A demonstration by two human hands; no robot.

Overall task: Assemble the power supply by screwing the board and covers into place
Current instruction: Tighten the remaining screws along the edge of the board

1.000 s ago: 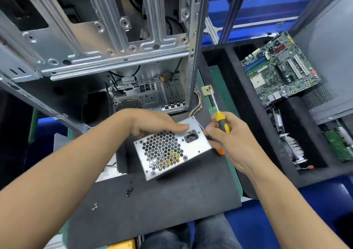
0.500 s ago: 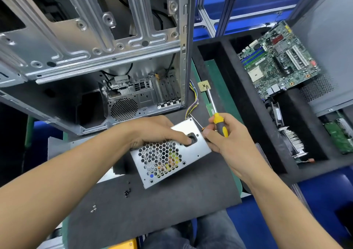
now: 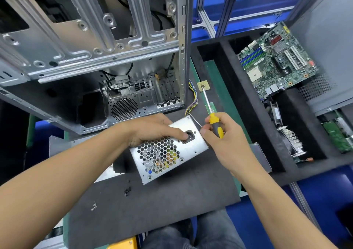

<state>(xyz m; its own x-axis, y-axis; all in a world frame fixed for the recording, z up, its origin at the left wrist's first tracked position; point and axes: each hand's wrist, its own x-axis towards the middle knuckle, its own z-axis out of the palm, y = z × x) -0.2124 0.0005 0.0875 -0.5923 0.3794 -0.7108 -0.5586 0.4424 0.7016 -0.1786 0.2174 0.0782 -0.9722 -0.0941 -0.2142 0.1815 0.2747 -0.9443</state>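
A silver power supply [image 3: 168, 153] with a honeycomb grille stands on the dark mat [image 3: 152, 206], its coloured wires [image 3: 192, 103] trailing toward the case. My left hand [image 3: 152, 129] holds its top edge, fingers curled over the socket side. My right hand [image 3: 223, 140] grips a yellow-and-grey screwdriver [image 3: 214, 123] beside the unit's right edge. The shaft points up and away, its tip over a small gold chip [image 3: 203, 86]. A few black screws [image 3: 127, 189] and silver screws [image 3: 93, 206] lie loose on the mat.
An open metal computer case [image 3: 114, 48] stands directly behind the power supply. To the right, black foam trays [image 3: 238, 99] hold a green motherboard [image 3: 277, 61], a heatsink [image 3: 292, 140] and another board [image 3: 338, 134]. My knees show below the mat's front edge.
The screwdriver in my right hand has tilted more upright beside the unit. My left hand stays on the power supply's top edge, which has barely shifted.
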